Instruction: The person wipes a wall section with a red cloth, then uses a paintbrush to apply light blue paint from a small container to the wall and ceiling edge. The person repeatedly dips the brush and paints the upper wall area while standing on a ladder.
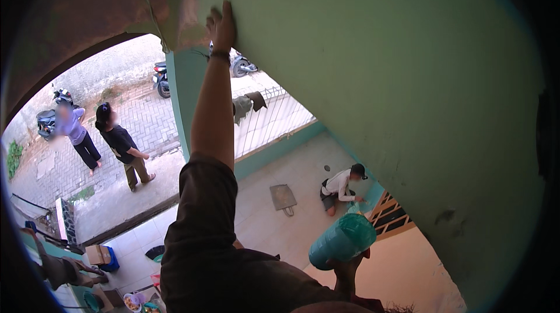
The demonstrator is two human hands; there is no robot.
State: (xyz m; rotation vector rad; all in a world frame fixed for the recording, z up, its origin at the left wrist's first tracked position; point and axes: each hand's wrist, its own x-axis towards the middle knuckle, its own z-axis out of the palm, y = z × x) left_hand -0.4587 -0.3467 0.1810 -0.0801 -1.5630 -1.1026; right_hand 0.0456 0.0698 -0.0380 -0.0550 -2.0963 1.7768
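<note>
My left arm stretches far up, and my left hand [222,28] is at the upper corner of a pale green painted wall [372,72], fingers apart. Nothing shows in it, though the palm side is partly hidden. Bare, brownish patches mark the surface beside the fingers. Low on the right, my right hand [345,265] grips a teal container [334,245] from below. The container is tilted, with a brighter green at its upper end; its contents are hard to make out. A small dark red part shows beside the fingers.
A person [341,186] crouches on the tiled floor far below, near a grey bag [283,197]. Two people stand outside on the paving [148,116], near parked motorcycles [162,79]. Another person [65,269] is at lower left, by cardboard boxes [97,255] and bowls [132,302].
</note>
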